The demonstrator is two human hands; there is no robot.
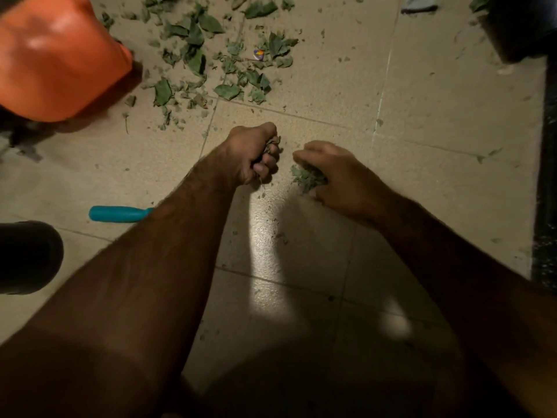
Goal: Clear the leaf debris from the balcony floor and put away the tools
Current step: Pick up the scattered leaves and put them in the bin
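My left hand (251,155) is a closed fist gripping a wad of leaf bits; a few scraps poke out between the fingers. Just to its right, my right hand (334,173) curls over a small clump of leaf debris (306,178) on the beige tiled floor (422,101), fingers cupped around it. A wide scatter of green leaves (211,55) lies on the tiles farther away, up and left of both hands. A teal tool handle (119,213) lies on the floor by my left forearm, its other end hidden under the arm.
An orange bag or container (57,55) fills the upper left corner. A dark rounded object (27,257) sits at the left edge. A black pot (521,25) stands at the top right, with a dark threshold strip (547,176) along the right edge. A small colourful scrap (259,54) lies among the leaves.
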